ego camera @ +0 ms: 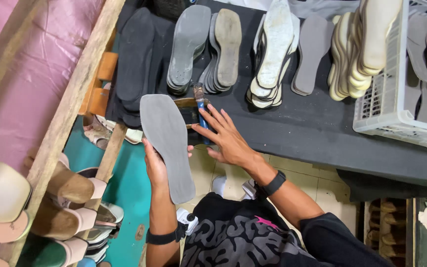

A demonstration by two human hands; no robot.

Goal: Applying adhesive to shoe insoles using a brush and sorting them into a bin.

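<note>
We observe the person's left hand (156,165) closed around a flat grey square-toed insole blank (168,146), gripping it from beneath at its mid-length, thumb on the near edge. The blank stands tilted, its toe end pointing toward 11 o'clock and its heel end toward 5 o'clock, above the person's lap.

We note the right hand (226,138) at 3 o'clock from the blank, fingers spread wide, fingertips reaching toward a blue-handled brush (201,111) that rests at the near edge of the dark cloth-covered worktable (312,133). The fingertips lie at the brush handle; we cannot tell whether they grip it. A black wristband (273,184) sits on the right wrist, another black band (163,238) on the left forearm.

On the worktable, at 12 o'clock from the hands, we record a stack of grey insoles (189,47); at 11 o'clock, a pile of black sole sheets (134,59); at 1 o'clock, a stack of white and cream soles (273,54). Further toward 2 o'clock stand cream-coloured soles (357,49), leaning against a white plastic crate (386,109) holding more grey pieces.

At 8 o'clock, a wooden rail (70,109) runs diagonally, with pink and tan finished sandals (70,198) racked below it.
</note>
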